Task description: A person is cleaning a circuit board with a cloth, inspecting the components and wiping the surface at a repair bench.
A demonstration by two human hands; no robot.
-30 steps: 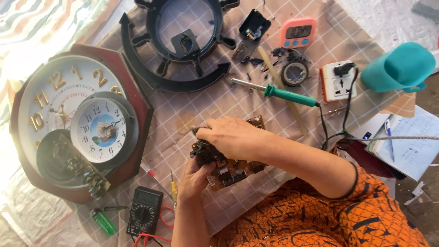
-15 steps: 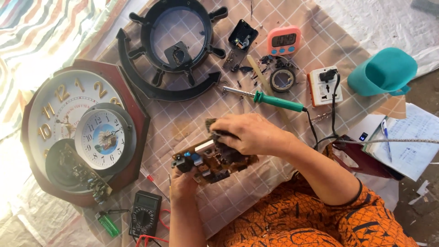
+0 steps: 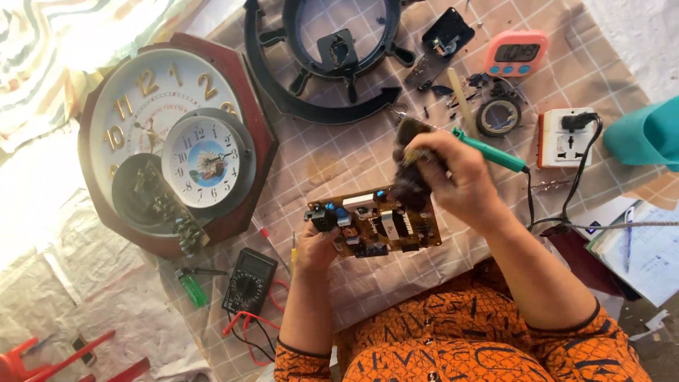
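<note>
While the left hand [image 3: 315,244] still pinches the circuit board [image 3: 375,223], the right hand [image 3: 453,177] — lifted now — grips a brush [image 3: 409,170].

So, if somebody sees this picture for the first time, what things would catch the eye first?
Probably the circuit board in the middle, gripped at its left end by the left hand, while the right hand holds a dark brush at its top edge. At the left lies a large wall clock with gold numerals, a smaller clock face resting on it. A green-handled soldering iron lies behind the right hand.
</note>
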